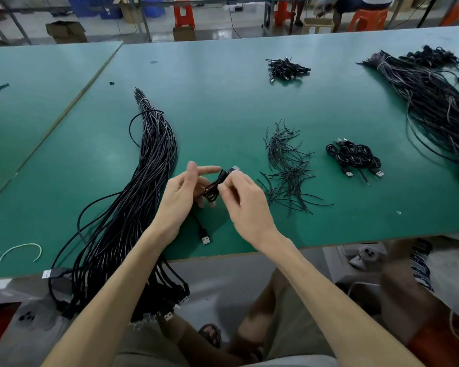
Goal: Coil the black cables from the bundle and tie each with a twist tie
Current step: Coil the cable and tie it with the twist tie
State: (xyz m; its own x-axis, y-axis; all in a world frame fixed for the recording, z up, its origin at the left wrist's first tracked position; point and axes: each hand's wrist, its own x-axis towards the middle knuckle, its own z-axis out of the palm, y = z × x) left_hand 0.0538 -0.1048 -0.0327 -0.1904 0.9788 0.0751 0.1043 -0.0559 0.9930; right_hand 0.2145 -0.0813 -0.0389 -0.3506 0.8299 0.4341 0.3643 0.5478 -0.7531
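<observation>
Between the two hands, above the near part of the green table (223, 102), sits the coiled cable (214, 188), a small black loop. Left hand (182, 193): thumb and forefinger straight and clear of the loop; the remaining fingers are bent beneath it and support it. Right hand (245, 197): thumb and fingertips closed in a pinch on the loop's upper side. A USB plug (206, 238) lies on the table below the left hand. Left of the left hand lies the long cable bundle (146, 176). Right of the right hand, nearby, lie loose twist ties (289, 168); farther right, a heap of finished coils (354, 156).
</observation>
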